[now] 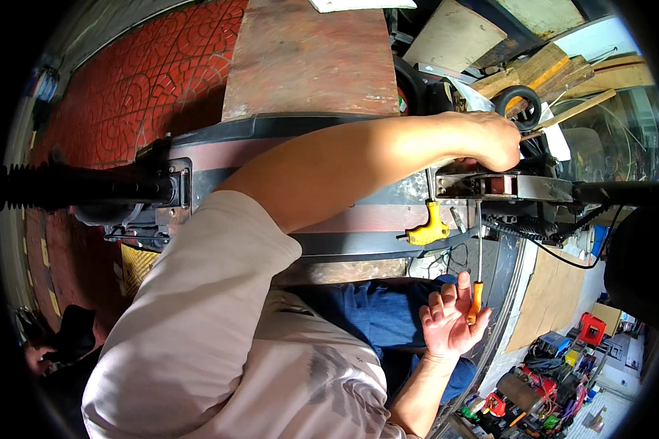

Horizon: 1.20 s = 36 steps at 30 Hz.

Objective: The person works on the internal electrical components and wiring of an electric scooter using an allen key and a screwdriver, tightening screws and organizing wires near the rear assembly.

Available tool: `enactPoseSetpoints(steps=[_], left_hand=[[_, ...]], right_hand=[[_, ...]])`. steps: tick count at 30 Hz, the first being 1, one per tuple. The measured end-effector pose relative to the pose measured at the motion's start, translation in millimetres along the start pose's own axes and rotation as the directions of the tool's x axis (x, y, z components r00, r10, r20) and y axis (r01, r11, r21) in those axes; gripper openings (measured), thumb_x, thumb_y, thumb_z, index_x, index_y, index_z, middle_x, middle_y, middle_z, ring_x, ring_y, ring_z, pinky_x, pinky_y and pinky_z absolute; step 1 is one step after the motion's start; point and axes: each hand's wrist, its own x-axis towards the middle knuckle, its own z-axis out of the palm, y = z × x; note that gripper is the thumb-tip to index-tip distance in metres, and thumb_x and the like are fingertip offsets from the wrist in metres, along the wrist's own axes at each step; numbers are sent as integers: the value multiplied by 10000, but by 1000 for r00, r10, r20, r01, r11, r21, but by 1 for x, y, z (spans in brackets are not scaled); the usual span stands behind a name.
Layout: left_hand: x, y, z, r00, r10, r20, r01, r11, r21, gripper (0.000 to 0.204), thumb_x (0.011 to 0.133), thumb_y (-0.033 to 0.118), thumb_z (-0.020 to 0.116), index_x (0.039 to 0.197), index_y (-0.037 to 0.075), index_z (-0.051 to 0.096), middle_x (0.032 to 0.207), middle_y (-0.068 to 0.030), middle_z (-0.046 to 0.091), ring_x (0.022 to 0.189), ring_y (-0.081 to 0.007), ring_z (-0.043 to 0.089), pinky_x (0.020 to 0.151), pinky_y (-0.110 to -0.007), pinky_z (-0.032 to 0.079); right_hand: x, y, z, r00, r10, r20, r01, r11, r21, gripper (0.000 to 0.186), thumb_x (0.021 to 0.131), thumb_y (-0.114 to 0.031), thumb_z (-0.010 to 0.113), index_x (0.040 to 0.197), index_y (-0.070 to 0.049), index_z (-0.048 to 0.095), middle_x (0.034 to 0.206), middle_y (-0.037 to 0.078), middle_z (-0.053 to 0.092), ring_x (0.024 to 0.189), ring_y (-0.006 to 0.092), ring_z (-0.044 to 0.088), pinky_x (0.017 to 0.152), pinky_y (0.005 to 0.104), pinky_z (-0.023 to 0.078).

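Note:
Across a scooter deck (388, 218) reaches my left arm, and my left hand (494, 139) is closed at the metal hinge bracket (538, 188) at the deck's right end. Its fingertips are hidden, so what it grips cannot be made out. Palm up and lower down, my right hand (450, 322) holds an orange-handled screwdriver (477, 301) between thumb and fingers. The screwdriver's thin shaft points up to the bracket's near side. A yellow-handled hex key (428, 225) sticks out beside the bracket, untouched by either hand.
A worn board (311, 58) lies beyond the deck. Wood offcuts (556, 73) and a small black tyre (518, 106) are at the far right. Black cables (542, 238) hang by the bracket. Many tools and parts (538, 380) crowd the lower right. Red patterned tiles (139, 80) cover the left floor.

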Motion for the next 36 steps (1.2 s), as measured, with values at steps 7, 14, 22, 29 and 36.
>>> enactPoseSetpoints(steps=[7,14,22,29,36], left_hand=[[2,5,-3,998,4,65,-6,999,34,353,900,139,511,988,-99,757,916,-254,757,886,-344,765,820,-452,580],[8,-6,-2,995,47,89,-54,996,75,433,958,181,477,1181,-95,727,1054,-213,769,782,-314,770,797,-444,608],[-3,-2,-6,997,3,71,-2,1000,-22,369,914,127,500,1070,-95,750,1000,-254,765,947,-341,769,868,-451,587],[2,-6,1,997,79,15,-80,995,57,409,919,147,511,1172,-85,733,1204,-271,731,1149,-353,720,1012,-449,548],[-2,-7,0,999,38,9,-39,999,36,416,926,167,501,1167,-78,735,1216,-278,725,1172,-363,709,1019,-443,540]], right_hand=[[8,-44,-19,944,-236,232,25,-649,-760,177,922,11,609,1090,20,668,1043,211,678,911,370,698,765,421,555],[-1,-45,-3,762,-308,-570,-412,448,-793,456,1012,-176,735,1391,-16,539,795,89,720,549,150,654,521,210,491],[-11,-15,-17,995,-45,-87,50,997,66,809,1043,-458,621,1601,60,347,1261,186,704,831,222,647,733,404,527],[-22,-36,-30,969,-2,-246,-87,934,-348,572,1044,-303,669,1519,-31,504,1314,196,686,952,257,698,787,408,568],[-6,-9,-18,771,-570,285,-28,-478,-878,430,1059,-112,582,1474,-5,562,1267,210,683,1045,277,701,870,350,584]])
